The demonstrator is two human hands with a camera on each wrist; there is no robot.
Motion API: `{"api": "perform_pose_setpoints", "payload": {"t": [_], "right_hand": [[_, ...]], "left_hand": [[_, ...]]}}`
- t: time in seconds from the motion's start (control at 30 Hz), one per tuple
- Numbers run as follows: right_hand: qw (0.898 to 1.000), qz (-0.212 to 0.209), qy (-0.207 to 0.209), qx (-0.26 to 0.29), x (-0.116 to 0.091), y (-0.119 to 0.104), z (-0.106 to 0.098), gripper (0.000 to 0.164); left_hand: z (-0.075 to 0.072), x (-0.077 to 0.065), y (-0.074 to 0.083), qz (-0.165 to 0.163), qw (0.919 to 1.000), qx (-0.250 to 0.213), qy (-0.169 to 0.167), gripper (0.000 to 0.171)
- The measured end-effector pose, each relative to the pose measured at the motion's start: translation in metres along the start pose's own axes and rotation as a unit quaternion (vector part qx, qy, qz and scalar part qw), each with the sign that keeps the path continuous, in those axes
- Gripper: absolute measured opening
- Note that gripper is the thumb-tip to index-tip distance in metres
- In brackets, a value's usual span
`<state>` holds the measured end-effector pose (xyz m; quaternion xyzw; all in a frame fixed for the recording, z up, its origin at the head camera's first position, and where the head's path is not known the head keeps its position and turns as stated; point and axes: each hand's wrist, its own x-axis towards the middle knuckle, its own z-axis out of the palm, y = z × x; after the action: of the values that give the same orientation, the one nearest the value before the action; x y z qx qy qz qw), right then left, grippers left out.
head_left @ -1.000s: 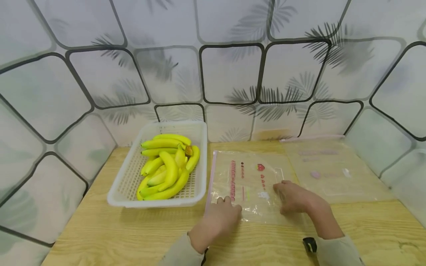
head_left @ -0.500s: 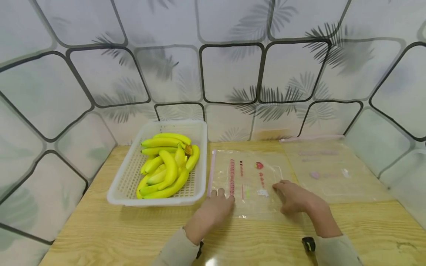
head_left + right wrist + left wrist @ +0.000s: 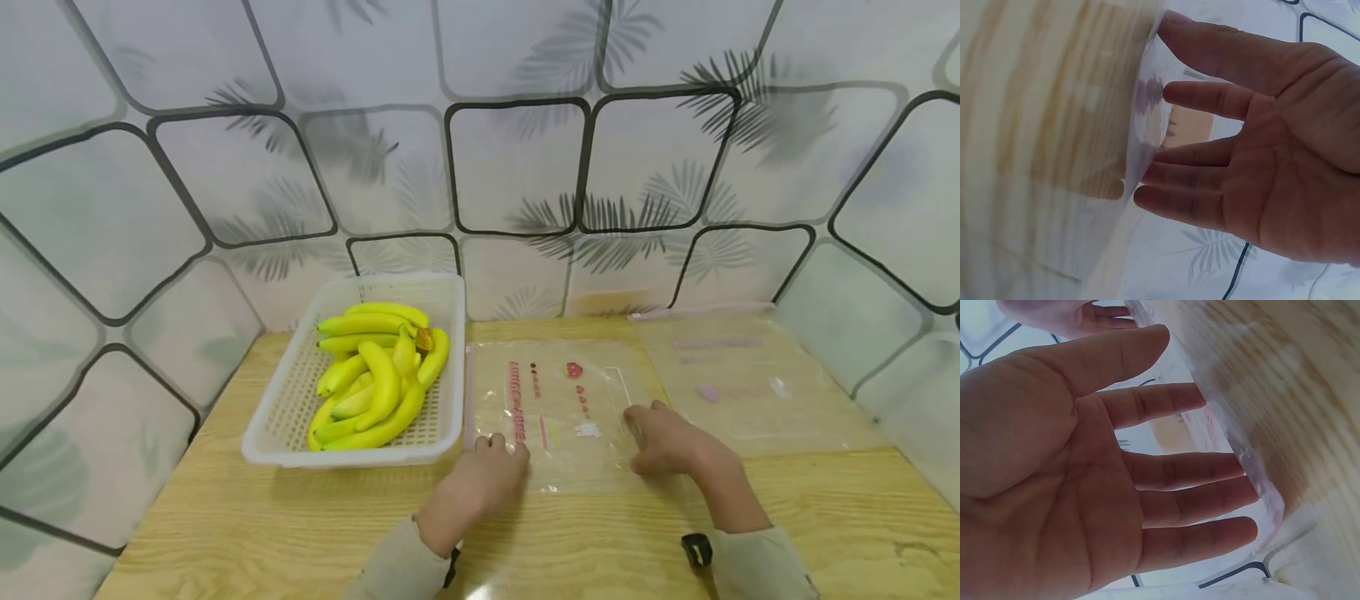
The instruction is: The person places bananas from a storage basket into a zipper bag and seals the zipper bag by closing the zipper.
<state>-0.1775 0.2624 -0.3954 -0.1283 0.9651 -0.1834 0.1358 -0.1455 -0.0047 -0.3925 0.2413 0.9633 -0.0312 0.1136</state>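
A clear zip bag [image 3: 558,462] with a pink zip edge and red strawberry print lies flat on the wooden table. My left hand [image 3: 487,477] touches its near left corner with the fingertips. At the bag's right side, the fingertips of my right hand [image 3: 669,442] rest on the plastic. Both wrist views show the palms bare, with the left fingers [image 3: 1185,470] and right fingers [image 3: 1191,203] spread and nearly straight, their tips against the plastic. Neither hand is curled round anything.
Left of the bag stands a white plastic basket [image 3: 262,454] with several yellow bananas [image 3: 386,383] in it. A second clear zip bag [image 3: 795,417] lies flat at the right. The patterned wall [image 3: 517,175] closes off the table's back.
The zip bag has slid slightly left, its pink edge now right beside the basket. My left hand has shifted left and a little away from me; the right has hardly moved.
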Motion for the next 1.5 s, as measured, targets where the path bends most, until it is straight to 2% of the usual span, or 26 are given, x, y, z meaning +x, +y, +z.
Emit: {"api": "perform_pose_setpoints", "payload": {"t": [0.1, 0.2, 0.4, 0.57, 0.8, 0.93, 1.0, 1.17, 1.27, 1.4, 1.5], "right_hand": [[1.000, 0.008, 0.012, 0.002, 0.002, 0.000, 0.001, 0.060], [0.999, 0.007, 0.041, 0.022, 0.003, -0.001, 0.001, 0.056], [0.993, -0.018, 0.097, 0.060, 0.004, 0.001, -0.003, 0.047], [0.990, -0.008, 0.123, 0.067, 0.002, 0.005, -0.011, 0.048], [0.987, 0.033, 0.152, 0.038, -0.004, 0.017, -0.022, 0.043], [0.989, 0.043, 0.140, 0.015, -0.003, 0.023, -0.022, 0.038], [0.991, 0.030, 0.132, 0.016, 0.000, 0.017, -0.019, 0.037], [0.989, -0.048, 0.123, 0.062, 0.013, -0.022, -0.010, 0.027], [0.988, -0.085, 0.095, 0.090, 0.027, -0.048, -0.003, 0.020], [0.987, -0.105, 0.038, 0.115, 0.050, -0.070, 0.008, 0.012], [0.986, -0.112, 0.004, 0.123, 0.076, -0.082, 0.024, 0.021]], "left_hand": [[0.002, 0.000, 0.000, -0.001, 1.0000, 0.003, 0.003, 0.026], [0.002, 0.000, 0.000, 0.000, 1.0000, 0.008, 0.006, 0.025], [0.003, 0.000, 0.000, 0.014, 0.9998, 0.016, -0.004, 0.037], [0.003, 0.000, 0.000, 0.036, 0.9992, -0.009, -0.014, 0.043], [-0.002, 0.005, -0.003, 0.086, 0.9923, -0.078, -0.042, 0.029], [-0.008, 0.011, -0.004, 0.114, 0.9870, -0.098, -0.056, 0.030], [-0.008, 0.013, -0.003, 0.118, 0.9865, -0.094, -0.064, 0.033], [-0.007, 0.016, 0.001, 0.114, 0.9866, -0.086, -0.078, 0.035], [-0.006, 0.017, 0.004, 0.109, 0.9872, -0.081, -0.082, 0.039], [-0.005, 0.018, 0.008, 0.119, 0.9872, -0.067, -0.082, 0.048], [-0.003, 0.016, 0.006, 0.127, 0.9867, -0.056, -0.085, 0.050]]}}
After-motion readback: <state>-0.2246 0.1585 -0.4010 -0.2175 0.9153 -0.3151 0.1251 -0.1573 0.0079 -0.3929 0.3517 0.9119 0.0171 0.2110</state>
